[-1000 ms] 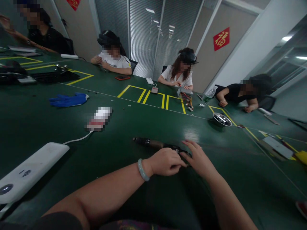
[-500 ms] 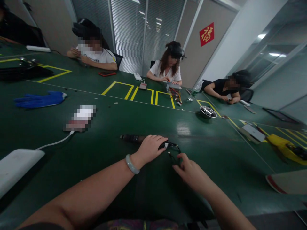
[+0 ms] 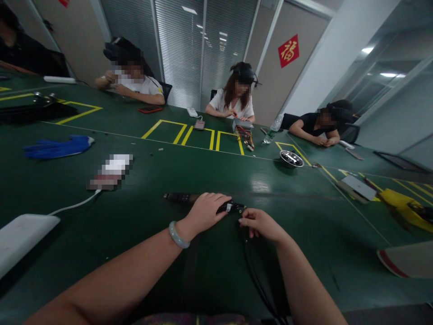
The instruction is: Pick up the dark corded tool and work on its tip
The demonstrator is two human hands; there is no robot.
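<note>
The left hand [image 3: 207, 210] was laid palm down over a black tool [image 3: 184, 197], its fingers closed about the barrel. Just beside the tool's right end, a black cable [image 3: 251, 264] was pinched between the thumb and fingertips of the right hand [image 3: 259, 223]. The tool was rested on a green table [image 3: 152, 171], its long axis set left to right before the wearer, with the narrow tip pointed left and slightly away. By judgement, the tool was being steadied while its cable was handled; a firm left hold and a small, careful adjustment by the right fingertips seemed called for. Whether the cable's end was joined to the tool could not be told. Left of the tool, a white oblong device [image 3: 23, 239], a blurred phone [image 3: 111, 171] and a blue glove [image 3: 59, 147] were seen. Beyond it, rightward, a metal bowl [image 3: 291, 164] was placed; co-workers [image 3: 245, 107] were seated farther off.
</note>
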